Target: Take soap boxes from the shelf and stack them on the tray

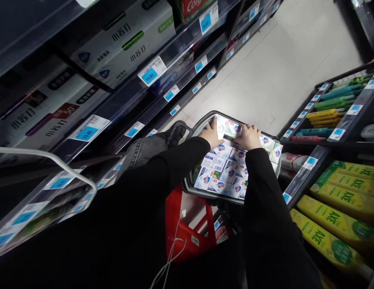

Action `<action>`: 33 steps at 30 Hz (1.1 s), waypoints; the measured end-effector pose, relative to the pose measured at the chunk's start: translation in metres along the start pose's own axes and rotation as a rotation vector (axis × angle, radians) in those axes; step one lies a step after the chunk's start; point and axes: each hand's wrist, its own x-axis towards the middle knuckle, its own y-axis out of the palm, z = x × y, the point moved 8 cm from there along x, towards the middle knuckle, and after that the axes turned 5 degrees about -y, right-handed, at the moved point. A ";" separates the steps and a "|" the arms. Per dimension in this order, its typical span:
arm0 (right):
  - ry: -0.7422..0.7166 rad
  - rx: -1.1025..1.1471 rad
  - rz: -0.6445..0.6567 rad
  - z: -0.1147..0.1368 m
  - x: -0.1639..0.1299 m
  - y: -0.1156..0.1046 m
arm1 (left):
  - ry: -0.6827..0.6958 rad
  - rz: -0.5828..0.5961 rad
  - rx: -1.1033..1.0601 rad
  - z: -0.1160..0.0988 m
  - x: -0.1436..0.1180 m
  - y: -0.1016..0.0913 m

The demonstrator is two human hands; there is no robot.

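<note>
A grey shopping basket (201, 125) in the aisle is packed with several small white-and-blue soap boxes (218, 166). My left hand (211, 134) lies on the boxes at the basket's far left corner. My right hand (249, 136) rests on the boxes just right of it. Between the two hands lies one soap box (233, 129), with the fingers of both hands closed on its ends. Both arms wear black sleeves.
Shelves of boxed toothpaste (120, 44) with blue price tags (150, 75) run along the left. On the right a shelf holds yellow-green bottles (340, 216) and toothbrushes (328, 116). A red bag (180, 228) sits under the basket. Pale floor (274, 72) stretches ahead.
</note>
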 end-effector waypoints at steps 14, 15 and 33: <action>-0.030 0.006 -0.026 -0.033 -0.055 -0.007 | 0.005 0.018 -0.001 -0.001 -0.001 -0.001; -0.006 0.005 -0.042 -0.038 -0.054 -0.006 | 0.005 0.019 0.007 -0.001 -0.001 -0.001; 0.142 -0.002 0.146 -0.071 -0.005 0.008 | -0.008 0.059 0.042 0.000 0.001 0.003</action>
